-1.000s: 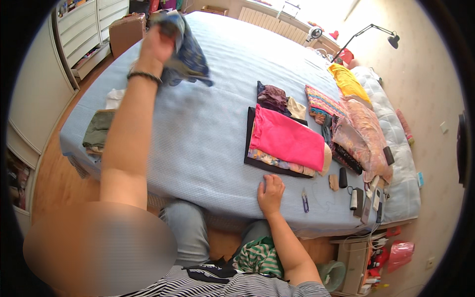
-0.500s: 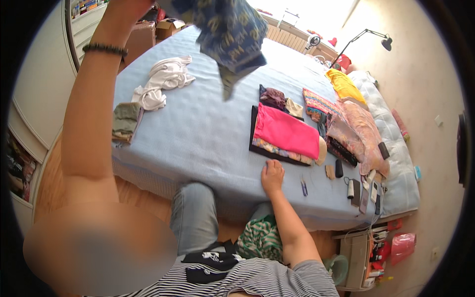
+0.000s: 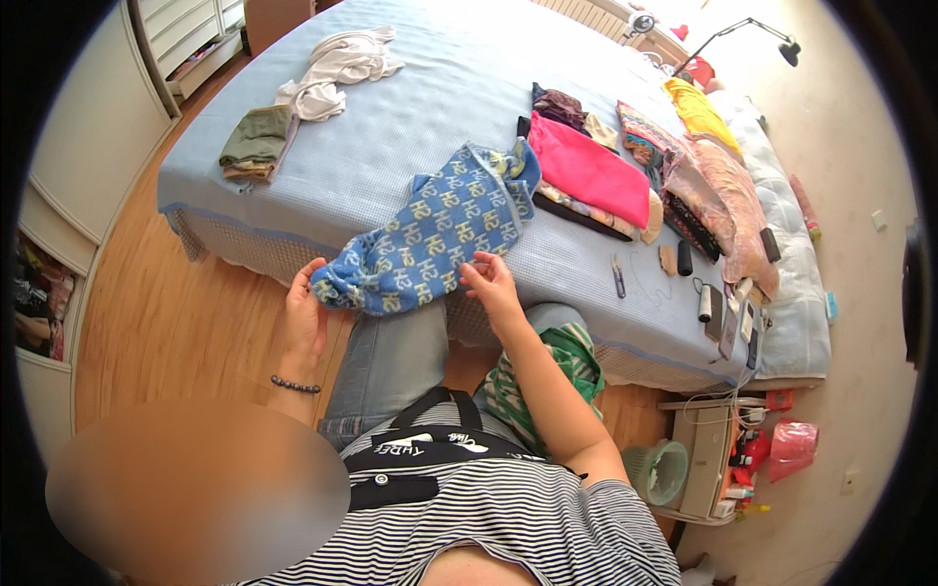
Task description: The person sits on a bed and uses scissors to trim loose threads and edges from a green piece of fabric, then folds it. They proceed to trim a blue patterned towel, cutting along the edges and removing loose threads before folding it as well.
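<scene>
A blue garment with a pale yellow lettered pattern (image 3: 430,230) lies loosely spread over the bed's near edge and my lap; its exact kind does not show. My left hand (image 3: 307,308) pinches its bunched left end. At its lower right edge is my right hand (image 3: 493,290), fingers loosely bent and apart, with nothing visibly gripped. The garment's upper right end reaches a folded stack topped by bright pink cloth (image 3: 596,171). Green-and-white patterned cloth (image 3: 547,381) rests on my lap under my right forearm.
The bed (image 3: 410,107) bears white crumpled clothing (image 3: 342,68), folded olive clothing (image 3: 256,142), and yellow cloth (image 3: 702,109). Blue-handled snips (image 3: 618,278) and small items lie to the right. A clear bin (image 3: 657,474) stands by a small cabinet (image 3: 703,449); wardrobe doors (image 3: 98,107) line the left.
My left hand has come down from high up, bringing the blue garment onto the bed edge and lap. My right hand has lifted off the bed and moved left to the garment.
</scene>
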The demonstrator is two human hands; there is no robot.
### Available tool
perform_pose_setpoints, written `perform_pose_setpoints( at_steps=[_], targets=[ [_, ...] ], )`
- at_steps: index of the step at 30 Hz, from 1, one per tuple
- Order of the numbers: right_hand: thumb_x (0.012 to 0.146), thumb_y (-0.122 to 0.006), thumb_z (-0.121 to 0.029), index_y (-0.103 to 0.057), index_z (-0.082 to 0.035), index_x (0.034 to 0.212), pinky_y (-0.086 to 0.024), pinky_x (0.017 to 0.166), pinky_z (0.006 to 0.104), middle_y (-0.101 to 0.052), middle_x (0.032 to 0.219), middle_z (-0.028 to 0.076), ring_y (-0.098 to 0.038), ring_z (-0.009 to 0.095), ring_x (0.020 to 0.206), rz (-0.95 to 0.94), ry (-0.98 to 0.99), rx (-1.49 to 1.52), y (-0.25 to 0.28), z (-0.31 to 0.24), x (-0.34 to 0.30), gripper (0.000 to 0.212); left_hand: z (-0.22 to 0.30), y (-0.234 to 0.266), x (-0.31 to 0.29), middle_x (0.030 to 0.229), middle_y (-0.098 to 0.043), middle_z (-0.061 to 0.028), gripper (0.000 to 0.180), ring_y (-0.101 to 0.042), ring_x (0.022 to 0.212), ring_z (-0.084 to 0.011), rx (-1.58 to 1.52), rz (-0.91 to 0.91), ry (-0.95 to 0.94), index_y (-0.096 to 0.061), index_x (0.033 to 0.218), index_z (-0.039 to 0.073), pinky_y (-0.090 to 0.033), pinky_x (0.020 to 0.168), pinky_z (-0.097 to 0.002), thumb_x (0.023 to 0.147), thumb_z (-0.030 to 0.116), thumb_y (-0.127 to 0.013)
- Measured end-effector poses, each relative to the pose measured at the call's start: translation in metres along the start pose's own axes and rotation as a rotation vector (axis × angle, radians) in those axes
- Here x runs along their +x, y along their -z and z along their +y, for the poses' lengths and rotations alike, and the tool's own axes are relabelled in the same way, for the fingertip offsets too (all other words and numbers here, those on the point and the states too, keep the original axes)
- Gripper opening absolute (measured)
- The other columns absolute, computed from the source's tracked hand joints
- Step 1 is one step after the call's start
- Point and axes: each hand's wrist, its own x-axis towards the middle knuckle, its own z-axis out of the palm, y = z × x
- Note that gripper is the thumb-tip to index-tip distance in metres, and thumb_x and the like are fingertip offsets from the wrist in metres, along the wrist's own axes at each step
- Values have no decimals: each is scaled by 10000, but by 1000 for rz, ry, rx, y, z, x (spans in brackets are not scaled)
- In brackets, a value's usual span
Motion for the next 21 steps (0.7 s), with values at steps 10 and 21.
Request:
perform_pose_setpoints(
  at_steps=[10,21],
  targets=[
    [711,-691,-25,-595,-9,940,-464,743,363,-537,926,123,-544,296,855,-18,827,-860,-45,-2,-24,248,3,-4,-21,1184,-603,-99,460,-578,1085,-190,-340,-59,178,-488,1291,30,-487,909,-312,985,369,-434],
    [731,-626,-25,-587,-68,800,-421,683,379,-561,815,98,-556,303,782,-331,716,-1107,-9,12,-75,89,-2,38,-56,1266,-540,-70,552,-531,1129,-151,191,-213,217,-380,1377,17,-439,961,-299,913,204,-613]
  ],
)
